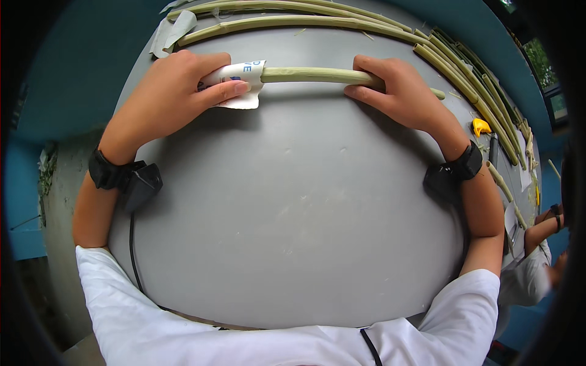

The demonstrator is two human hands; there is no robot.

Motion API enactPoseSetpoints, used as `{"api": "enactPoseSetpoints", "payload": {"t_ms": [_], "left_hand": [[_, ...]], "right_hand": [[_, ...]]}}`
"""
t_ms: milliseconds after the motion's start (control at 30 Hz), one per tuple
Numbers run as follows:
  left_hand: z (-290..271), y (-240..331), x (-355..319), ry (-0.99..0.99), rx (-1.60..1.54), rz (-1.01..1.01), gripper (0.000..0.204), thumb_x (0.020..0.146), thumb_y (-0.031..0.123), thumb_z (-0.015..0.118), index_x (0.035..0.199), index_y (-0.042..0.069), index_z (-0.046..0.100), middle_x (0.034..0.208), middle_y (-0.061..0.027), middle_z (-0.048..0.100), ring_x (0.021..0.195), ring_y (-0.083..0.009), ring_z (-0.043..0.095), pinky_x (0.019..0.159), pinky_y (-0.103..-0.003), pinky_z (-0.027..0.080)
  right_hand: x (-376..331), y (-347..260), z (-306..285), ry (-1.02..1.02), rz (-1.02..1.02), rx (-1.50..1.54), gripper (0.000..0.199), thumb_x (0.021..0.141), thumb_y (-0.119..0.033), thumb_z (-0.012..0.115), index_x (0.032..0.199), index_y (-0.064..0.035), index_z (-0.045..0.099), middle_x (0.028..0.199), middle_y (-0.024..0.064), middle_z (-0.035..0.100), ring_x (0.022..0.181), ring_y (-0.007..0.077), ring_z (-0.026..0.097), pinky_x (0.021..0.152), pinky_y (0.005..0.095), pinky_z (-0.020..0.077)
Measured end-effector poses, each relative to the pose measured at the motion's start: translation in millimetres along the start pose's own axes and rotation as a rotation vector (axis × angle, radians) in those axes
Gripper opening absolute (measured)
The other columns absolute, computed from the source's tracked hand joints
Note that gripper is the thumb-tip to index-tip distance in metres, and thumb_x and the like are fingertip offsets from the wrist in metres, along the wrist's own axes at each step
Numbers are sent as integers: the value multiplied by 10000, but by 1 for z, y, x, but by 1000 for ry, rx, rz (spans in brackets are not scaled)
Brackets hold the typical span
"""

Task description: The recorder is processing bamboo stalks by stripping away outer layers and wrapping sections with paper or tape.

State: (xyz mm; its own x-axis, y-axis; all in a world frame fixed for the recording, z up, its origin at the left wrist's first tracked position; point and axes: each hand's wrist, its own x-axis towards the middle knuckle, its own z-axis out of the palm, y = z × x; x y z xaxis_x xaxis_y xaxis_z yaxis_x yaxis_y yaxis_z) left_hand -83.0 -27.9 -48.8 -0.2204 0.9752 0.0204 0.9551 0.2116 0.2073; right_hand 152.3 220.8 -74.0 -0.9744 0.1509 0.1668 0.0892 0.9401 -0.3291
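Note:
A pale green bamboo stick (311, 75) is held level above the grey table. My left hand (177, 85) is closed around a white sheet with blue print (251, 74), which looks like sandpaper and wraps the stick's left part. Its thumb presses the sheet from the near side, and the stick's left end is hidden inside. Fingers and thumb of my right hand (397, 88) grip the bare stick toward its right end, whose tip (438, 93) shows beyond the hand.
Long bamboo sticks (293, 22) lie along the table's (293, 213) far edge, with more bamboo (470, 85) piled at the right. Torn white paper (173, 33) sits far left. A yellow object (481, 127) lies at the right, and another person's arm (542, 232) shows at the right edge.

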Motion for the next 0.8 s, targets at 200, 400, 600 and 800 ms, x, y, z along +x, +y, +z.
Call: {"api": "enactPoseSetpoints", "payload": {"t_ms": [200, 400, 600, 800], "left_hand": [[3, -6, 0, 116, -30, 65, 411, 1003, 404, 683, 876, 15, 651, 708, -65, 481, 641, -186, 437, 595, -349, 342], [4, -10, 0, 171, -56, 94, 402, 978, 395, 723, 887, 10, 654, 762, -62, 513, 666, -182, 459, 610, -336, 373], [6, -10, 3, 162, -96, 35, 377, 972, 385, 733, 938, 15, 669, 771, -70, 583, 667, -174, 536, 626, -326, 433], [5, -7, 3, 237, -130, 41, 346, 982, 361, 728, 991, 19, 676, 797, -82, 631, 700, -181, 604, 671, -313, 490]], "right_hand": [[-1, 2, 3, 33, 10, -12, 337, 936, -305, 744, 870, -19, 578, 642, 168, 503, 621, 350, 474, 598, 454, 363], [0, -1, 2, 19, 33, -14, 350, 940, -297, 740, 847, -12, 561, 633, 164, 483, 604, 335, 450, 590, 444, 346], [1, 2, 4, 11, 57, -24, 354, 950, -308, 728, 843, -12, 565, 625, 163, 479, 597, 335, 448, 590, 442, 348], [0, 2, -2, 8, 52, -13, 384, 969, -336, 704, 834, -10, 551, 618, 149, 451, 584, 300, 417, 590, 428, 340]]}}
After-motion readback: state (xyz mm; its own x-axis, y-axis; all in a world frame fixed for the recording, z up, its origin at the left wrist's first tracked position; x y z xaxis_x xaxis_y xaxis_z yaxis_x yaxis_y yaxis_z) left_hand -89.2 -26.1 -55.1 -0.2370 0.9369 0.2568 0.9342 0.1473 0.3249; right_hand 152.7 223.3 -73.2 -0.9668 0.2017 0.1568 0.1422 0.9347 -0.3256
